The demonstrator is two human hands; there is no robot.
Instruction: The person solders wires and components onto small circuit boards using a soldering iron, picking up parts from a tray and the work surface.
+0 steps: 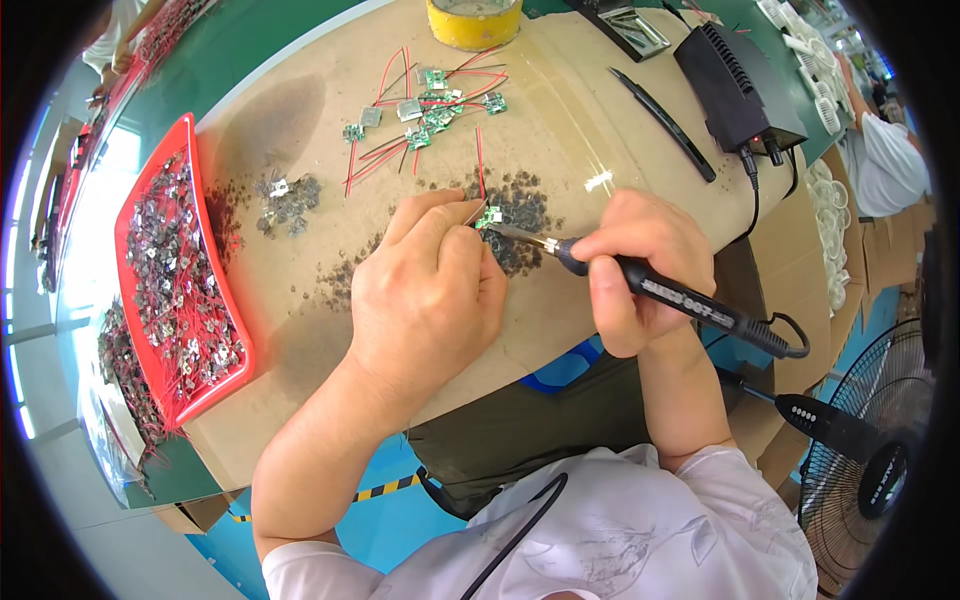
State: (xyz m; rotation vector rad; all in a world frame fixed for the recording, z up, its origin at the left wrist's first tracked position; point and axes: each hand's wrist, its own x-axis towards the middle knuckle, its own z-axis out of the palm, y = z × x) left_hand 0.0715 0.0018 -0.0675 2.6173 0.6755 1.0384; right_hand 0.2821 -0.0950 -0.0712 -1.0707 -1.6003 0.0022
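Note:
At the middle of the cardboard sheet, my left hand (430,285) is closed, its fingertips pinched at the left edge of a small green circuit board (491,216). A thin wire shows by those fingertips, and a red wire runs up and away from the board. My right hand (648,262) grips a black soldering iron (690,300) like a pen. The iron's metal tip points left and meets the board's lower right edge, as far as I can see. Dark burn spots cover the cardboard around the board. My left fingers partly hide what they pinch.
Several green boards with red and black wires (438,112) lie beyond my hands. A red tray (245,350) of metal-topped wired pieces stands left. A yellow tape roll (475,24), black tweezers (664,124) and a black soldering station (738,85) sit farther back. A fan (865,450) stands right.

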